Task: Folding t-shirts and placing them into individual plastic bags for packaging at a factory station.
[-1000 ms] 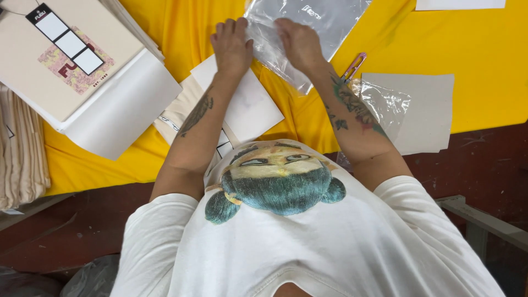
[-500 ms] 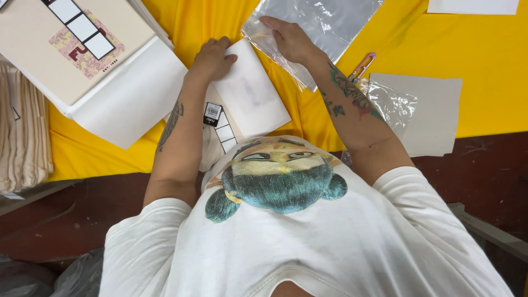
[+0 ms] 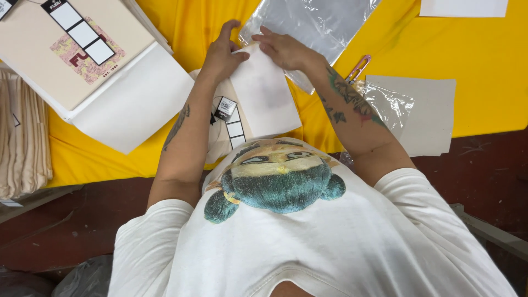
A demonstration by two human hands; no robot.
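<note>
Hands first: my left hand (image 3: 220, 55) and right hand (image 3: 283, 49) both pinch the far edge of the folded white garment (image 3: 264, 93), fingers closed on the cloth, right at the mouth of the clear plastic bag (image 3: 313, 27) on the yellow table (image 3: 473, 49). I judge the folding done and the bagging barely begun, since the garment lies almost wholly outside the bag. Left of the garment lies a stack of folded printed shirts (image 3: 82, 60).
</note>
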